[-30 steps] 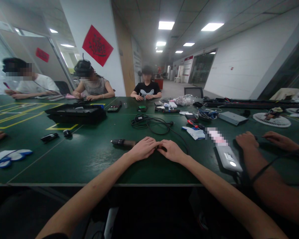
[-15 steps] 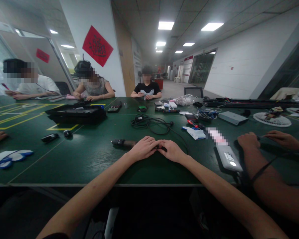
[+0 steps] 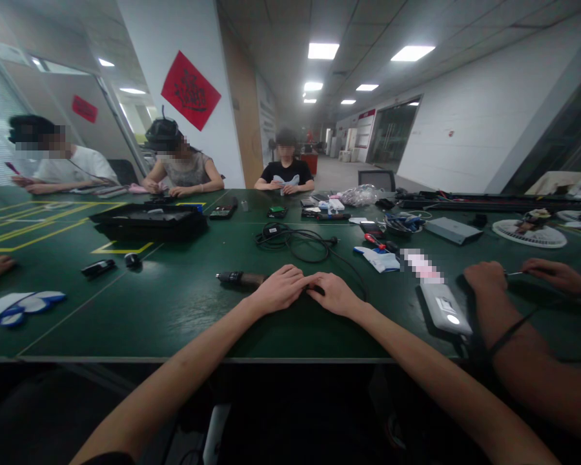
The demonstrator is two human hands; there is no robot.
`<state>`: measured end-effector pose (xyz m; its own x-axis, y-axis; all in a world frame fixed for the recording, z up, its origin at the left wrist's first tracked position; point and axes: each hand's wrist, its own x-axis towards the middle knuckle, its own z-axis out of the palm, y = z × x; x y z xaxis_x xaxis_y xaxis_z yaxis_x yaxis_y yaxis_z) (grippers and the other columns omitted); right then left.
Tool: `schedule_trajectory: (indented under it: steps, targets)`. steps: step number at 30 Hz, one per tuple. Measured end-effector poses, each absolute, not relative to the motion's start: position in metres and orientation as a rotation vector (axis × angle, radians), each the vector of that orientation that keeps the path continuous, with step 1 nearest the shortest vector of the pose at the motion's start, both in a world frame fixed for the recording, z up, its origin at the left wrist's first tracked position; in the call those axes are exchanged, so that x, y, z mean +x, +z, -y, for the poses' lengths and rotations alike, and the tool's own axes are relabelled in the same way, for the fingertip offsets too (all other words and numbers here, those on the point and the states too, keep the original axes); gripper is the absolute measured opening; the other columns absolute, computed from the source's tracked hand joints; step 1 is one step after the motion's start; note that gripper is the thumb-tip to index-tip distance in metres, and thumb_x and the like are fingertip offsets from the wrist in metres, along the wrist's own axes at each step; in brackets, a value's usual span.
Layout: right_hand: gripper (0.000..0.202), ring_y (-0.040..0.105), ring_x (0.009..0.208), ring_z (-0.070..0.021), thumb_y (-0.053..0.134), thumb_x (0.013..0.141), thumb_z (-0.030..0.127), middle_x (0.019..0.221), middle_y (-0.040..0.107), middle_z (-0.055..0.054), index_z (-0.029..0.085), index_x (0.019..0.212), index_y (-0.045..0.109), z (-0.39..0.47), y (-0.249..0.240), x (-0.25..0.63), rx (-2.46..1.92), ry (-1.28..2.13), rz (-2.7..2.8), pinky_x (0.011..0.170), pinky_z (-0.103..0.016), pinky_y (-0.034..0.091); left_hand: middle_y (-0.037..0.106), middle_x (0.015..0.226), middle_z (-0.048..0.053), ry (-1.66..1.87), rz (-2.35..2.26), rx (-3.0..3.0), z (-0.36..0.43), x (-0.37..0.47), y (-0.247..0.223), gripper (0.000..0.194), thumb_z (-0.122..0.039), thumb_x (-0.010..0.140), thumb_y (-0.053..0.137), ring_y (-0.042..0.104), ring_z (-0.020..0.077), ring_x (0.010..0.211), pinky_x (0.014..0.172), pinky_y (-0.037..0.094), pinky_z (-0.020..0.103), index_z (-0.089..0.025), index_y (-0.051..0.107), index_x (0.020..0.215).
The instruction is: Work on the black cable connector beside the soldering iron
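Observation:
In front of me on the green table lies a dark, rod-shaped corded power tool, its narrow tip pointing left. My left hand is wrapped over the tool's rear part, palm down. Its fingertips meet those of my right hand, which is curled around the tool's dark tail end, where the cord seems to join. The fingers hide most of that end. From beside my right hand, the black power cord loops away across the table, with its plug beyond my hands.
Gloves and a red-handled tool lie right of the cord. A white power bank-like device sits near a co-worker's hand. A black tray stands at the left. Several people sit around the table.
My hands have barely moved; the fingers have settled slightly closer over the tool's tail end. At the right, the co-worker's hands have shifted slightly.

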<state>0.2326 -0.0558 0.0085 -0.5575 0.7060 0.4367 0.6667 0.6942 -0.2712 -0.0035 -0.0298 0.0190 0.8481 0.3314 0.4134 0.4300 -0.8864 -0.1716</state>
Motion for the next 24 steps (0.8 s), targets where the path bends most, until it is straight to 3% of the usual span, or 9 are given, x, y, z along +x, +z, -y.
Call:
schedule_trajectory:
  steps: [4,8,14,18,24]
  targets:
    - [0.006,0.066,0.099,-0.0211,0.066,0.097,0.023,0.107,0.070,-0.008,0.018,0.100,0.069,0.0564,0.0101,0.2326,-1.050,0.097,2.400,0.091,-0.035,0.051,0.065,0.123,0.011,-0.568,0.614,-2.746,0.0303,-0.0034,0.0191,0.059,-0.028,0.100,0.053,0.056,0.0259,0.119,0.114,0.039,0.047,-0.020,0.036,0.156]
    - [0.008,0.066,0.095,-0.0201,0.066,0.097,0.023,0.106,0.070,-0.008,0.018,0.101,0.070,0.0566,0.0099,0.2318,-1.075,0.100,2.392,0.089,-0.034,0.051,0.064,0.128,0.008,-0.542,0.533,-2.775,0.0291,-0.0034,0.0167,0.062,-0.019,0.099,0.050,0.055,0.0220,0.123,0.122,0.031,0.047,-0.022,0.033,0.158]
    - [0.007,0.067,0.101,-0.0214,0.067,0.096,0.022,0.112,0.071,-0.008,0.019,0.101,0.070,0.0567,0.0091,0.2313,-1.058,0.112,2.382,0.092,-0.035,0.051,0.066,0.124,0.010,-0.541,0.601,-2.741,0.0272,-0.0042,0.0162,0.060,-0.026,0.100,0.052,0.055,0.0245,0.123,0.122,0.030,0.051,-0.021,0.034,0.157]
    - [0.010,0.067,0.100,-0.0213,0.067,0.096,0.023,0.110,0.071,-0.008,0.018,0.104,0.071,0.0566,0.0093,0.2316,-1.061,0.112,2.381,0.093,-0.035,0.052,0.064,0.128,0.010,-0.515,0.550,-2.787,0.0280,-0.0062,0.0172,0.062,-0.020,0.098,0.049,0.053,0.0233,0.126,0.124,0.027,0.050,-0.021,0.032,0.158]
    - [0.010,0.066,0.101,-0.0210,0.066,0.097,0.024,0.111,0.071,-0.008,0.018,0.103,0.072,0.0564,0.0093,0.2315,-1.051,0.103,2.392,0.094,-0.035,0.051,0.064,0.130,0.010,-0.504,0.573,-2.759,0.0302,-0.0059,0.0195,0.061,-0.023,0.100,0.049,0.052,0.0242,0.128,0.124,0.024,0.052,-0.021,0.031,0.159]
